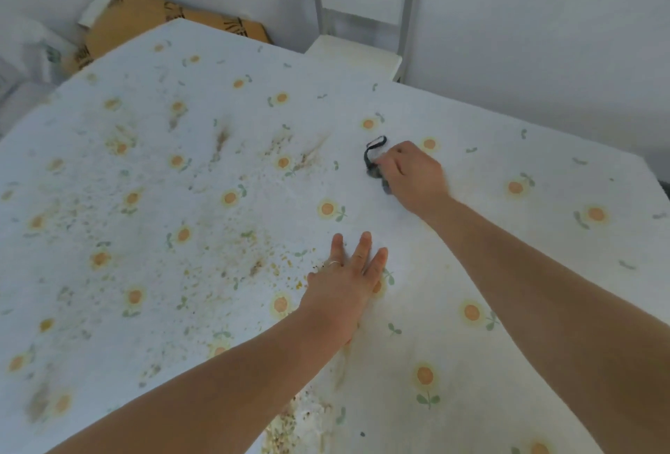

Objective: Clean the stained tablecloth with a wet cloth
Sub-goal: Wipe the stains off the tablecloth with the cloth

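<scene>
A white tablecloth [471, 236] printed with small sunflowers covers the whole table. Brown and yellow stains and crumbs [232, 257] are spread over its left and middle parts, with more near the front edge. My right hand [411, 174] is closed on a dark grey cloth [373, 160] and presses it onto the tablecloth at the centre right; a dark loop of the cloth sticks out past my fingers. My left hand [348, 283] lies flat on the tablecloth with its fingers apart, nearer to me, at the edge of the stained patch. It holds nothing and wears a ring.
A white chair [357, 51] stands against the far side of the table. A brown cardboard box [145, 18] lies on the floor beyond the far left corner. Grey walls close in behind.
</scene>
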A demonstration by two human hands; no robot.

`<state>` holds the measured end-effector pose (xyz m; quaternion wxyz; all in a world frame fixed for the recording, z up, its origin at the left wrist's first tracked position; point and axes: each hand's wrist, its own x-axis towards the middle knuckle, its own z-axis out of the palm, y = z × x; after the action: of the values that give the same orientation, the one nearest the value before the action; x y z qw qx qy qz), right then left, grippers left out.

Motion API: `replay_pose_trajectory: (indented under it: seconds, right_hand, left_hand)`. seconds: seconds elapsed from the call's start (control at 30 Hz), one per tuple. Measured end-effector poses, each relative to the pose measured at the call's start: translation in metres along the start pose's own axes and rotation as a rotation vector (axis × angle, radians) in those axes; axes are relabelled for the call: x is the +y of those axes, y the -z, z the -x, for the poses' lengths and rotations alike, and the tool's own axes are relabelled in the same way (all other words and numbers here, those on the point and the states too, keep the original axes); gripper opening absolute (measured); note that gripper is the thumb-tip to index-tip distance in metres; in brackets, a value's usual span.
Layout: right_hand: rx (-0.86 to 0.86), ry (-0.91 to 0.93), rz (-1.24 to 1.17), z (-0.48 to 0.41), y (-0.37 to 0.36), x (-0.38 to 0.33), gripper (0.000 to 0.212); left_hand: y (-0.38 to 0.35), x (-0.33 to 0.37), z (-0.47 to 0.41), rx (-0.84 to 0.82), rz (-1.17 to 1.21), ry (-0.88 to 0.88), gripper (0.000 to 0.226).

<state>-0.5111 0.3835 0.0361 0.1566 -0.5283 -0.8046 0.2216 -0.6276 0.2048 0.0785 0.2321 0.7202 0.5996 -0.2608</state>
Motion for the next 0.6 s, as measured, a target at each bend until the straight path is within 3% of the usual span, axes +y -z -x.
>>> replay_pose_trajectory:
  seconds: [0.1, 0.2, 0.27, 0.37, 0.5, 0.6]
  right_hand:
    - [-0.138, 0.064, 0.006, 0.022, 0.005, -0.009, 0.03]
    - [-0.069, -0.14, 0.027, 0.015, 0.014, -0.007, 0.048]
    - [-0.039, -0.182, 0.04, 0.008, 0.005, -0.021, 0.042]
    - [-0.068, -0.098, 0.092, 0.028, -0.024, -0.063, 0.027]
    - [-0.198, 0.132, 0.054, 0.132, -0.049, -0.108, 0.031]
    - [-0.197, 0.101, 0.107, 0.155, -0.036, -0.09, 0.041]
  left_hand:
    - [-0.003, 0.002, -0.001, 0.034, 0.048, -0.014, 0.119]
    - [-0.014, -0.012, 0.004, 0.114, 0.096, -0.085, 0.11]
    - [-0.021, -0.026, 0.018, 0.169, 0.139, -0.151, 0.103]
    - [-0.043, -0.062, 0.052, 0.275, 0.13, -0.238, 0.094]
    - [-0.076, -0.119, 0.098, 0.354, 0.064, -0.244, 0.114]
    - [-0.091, -0.15, 0.12, 0.347, 0.047, -0.218, 0.126]
